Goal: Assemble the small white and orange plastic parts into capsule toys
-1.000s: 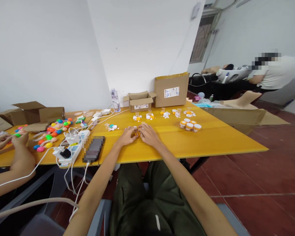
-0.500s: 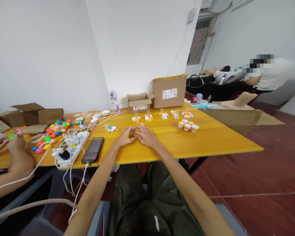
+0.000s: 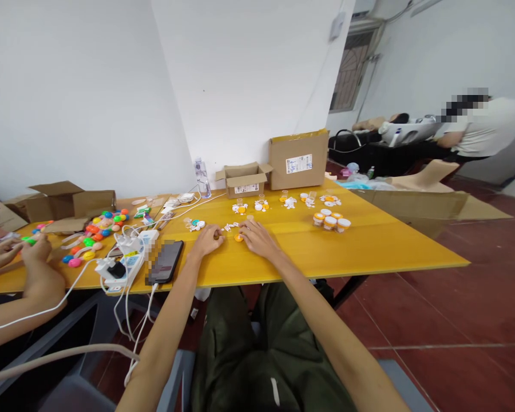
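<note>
My left hand (image 3: 207,241) rests on the table with its fingers curled in; what they hold, if anything, is too small to make out. Close to its right, my right hand (image 3: 258,239) has its thumb and fingers around a small round orange piece (image 3: 239,238) on the tabletop. Small white pieces (image 3: 230,227) lie just beyond, between the two hands. A small clear cup (image 3: 250,218) stands behind my right fingers, partly covered by them. Left of these, white and green round pieces (image 3: 196,225) lie in a loose pile.
Several orange-and-white lidded cups (image 3: 331,221) stand grouped at right. Small piles of parts (image 3: 289,202) line the back before two cardboard boxes (image 3: 299,163). A phone (image 3: 166,262), a power strip (image 3: 131,266) and cables lie left, near colourful balls (image 3: 96,230) and another person's hands (image 3: 36,249).
My left hand has drawn away to the left from my right hand, opening a gap. The orange piece and the white pieces now show between them.
</note>
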Available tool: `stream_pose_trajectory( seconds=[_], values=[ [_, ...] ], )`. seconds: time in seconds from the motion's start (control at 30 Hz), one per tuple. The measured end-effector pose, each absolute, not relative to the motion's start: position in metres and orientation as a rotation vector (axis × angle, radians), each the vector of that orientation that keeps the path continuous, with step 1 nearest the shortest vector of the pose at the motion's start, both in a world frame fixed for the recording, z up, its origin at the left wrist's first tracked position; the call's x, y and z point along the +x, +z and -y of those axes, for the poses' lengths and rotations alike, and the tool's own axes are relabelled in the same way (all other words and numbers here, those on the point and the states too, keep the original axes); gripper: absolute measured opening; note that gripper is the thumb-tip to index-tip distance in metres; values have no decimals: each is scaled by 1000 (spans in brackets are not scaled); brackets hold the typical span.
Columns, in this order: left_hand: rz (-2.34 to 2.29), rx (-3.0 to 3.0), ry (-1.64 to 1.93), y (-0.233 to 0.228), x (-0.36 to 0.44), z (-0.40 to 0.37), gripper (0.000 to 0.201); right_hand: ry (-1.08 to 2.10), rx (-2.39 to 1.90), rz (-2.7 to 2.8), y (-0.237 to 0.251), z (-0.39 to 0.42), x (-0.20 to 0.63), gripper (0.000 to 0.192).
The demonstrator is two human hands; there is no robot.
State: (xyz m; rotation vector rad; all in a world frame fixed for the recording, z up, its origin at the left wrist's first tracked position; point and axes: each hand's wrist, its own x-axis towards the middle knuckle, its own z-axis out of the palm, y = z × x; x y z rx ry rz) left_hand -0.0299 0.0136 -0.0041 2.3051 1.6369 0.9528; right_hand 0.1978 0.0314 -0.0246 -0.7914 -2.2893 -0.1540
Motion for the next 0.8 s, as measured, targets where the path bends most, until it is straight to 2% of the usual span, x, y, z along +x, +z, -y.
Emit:
stream_pose_trajectory(
  seconds=[0.43,0.8],
  values=[
    [-1540,2334,994,-9,-25,-15,17,-95,-802,2321,-24,-32,199,17],
    [-1393,2293,1002,-7,-14,-13,17,-136,-715,2385,-23,-33,200,21]
  ],
)
